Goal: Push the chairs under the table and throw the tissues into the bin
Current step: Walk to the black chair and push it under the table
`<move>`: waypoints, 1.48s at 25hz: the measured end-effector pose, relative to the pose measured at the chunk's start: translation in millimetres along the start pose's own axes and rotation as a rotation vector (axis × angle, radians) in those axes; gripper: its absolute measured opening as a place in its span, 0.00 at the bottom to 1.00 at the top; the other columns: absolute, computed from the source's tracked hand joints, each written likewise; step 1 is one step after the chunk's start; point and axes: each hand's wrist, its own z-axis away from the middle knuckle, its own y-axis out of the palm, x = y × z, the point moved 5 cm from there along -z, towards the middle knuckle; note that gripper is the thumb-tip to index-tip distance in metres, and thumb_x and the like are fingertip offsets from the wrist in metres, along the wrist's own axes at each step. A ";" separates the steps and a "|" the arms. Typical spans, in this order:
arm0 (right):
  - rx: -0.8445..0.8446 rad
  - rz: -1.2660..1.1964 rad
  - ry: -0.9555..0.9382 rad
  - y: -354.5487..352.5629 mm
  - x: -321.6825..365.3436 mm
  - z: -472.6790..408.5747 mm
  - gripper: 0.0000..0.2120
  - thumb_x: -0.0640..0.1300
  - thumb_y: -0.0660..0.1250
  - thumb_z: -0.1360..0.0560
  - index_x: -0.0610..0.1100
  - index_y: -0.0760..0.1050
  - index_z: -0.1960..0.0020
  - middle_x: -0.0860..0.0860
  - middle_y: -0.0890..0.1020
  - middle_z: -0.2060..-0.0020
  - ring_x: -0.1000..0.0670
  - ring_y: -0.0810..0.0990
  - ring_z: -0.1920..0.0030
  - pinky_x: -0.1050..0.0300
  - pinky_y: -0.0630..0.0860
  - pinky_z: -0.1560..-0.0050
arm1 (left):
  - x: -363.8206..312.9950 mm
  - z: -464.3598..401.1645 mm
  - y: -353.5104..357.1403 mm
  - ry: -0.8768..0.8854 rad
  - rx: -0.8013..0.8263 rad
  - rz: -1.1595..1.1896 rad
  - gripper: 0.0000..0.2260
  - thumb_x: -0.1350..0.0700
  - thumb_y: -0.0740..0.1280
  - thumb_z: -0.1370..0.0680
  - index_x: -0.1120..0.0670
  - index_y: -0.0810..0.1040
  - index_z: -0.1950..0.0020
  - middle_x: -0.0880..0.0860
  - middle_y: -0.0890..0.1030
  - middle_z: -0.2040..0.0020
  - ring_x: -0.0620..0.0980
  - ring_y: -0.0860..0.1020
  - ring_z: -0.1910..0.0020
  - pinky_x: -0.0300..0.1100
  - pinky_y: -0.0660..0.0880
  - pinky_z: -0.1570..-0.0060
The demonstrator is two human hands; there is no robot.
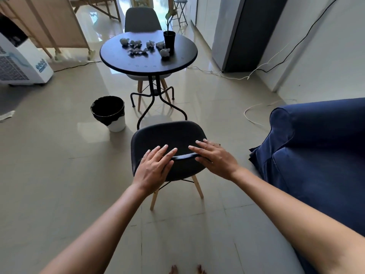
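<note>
A dark chair point(167, 135) with wooden legs stands in front of me, apart from the round black table point(138, 64). My left hand point(154, 169) and my right hand point(214, 160) lie flat over the top edge of its backrest, fingers spread and extended. A second grey chair point(142, 19) sits at the table's far side, its seat under the tabletop. Several crumpled white tissues point(138, 47) lie on the table. The white bin point(109, 113) with a black liner stands on the floor, left of the table's legs.
A black pot point(169, 41) with a plant stands on the table. A blue sofa point(316, 155) is close on the right. A white appliance point(19, 62) stands far left. Cables point(254, 115) trail over the tiled floor on the right. My toes point(186, 269) show below.
</note>
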 end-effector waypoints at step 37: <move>-0.135 -0.016 -0.074 3.5 -84.0 -295.2 0.13 0.43 0.65 0.23 0.43 0.79 0.40 0.45 0.84 0.48 0.43 0.80 0.47 0.51 0.76 0.45 | 150.2 -263.7 -15.2 0.012 -0.147 -0.030 0.20 0.47 0.52 0.21 0.49 0.77 0.36 0.50 0.83 0.47 0.52 0.80 0.46 0.48 0.74 0.45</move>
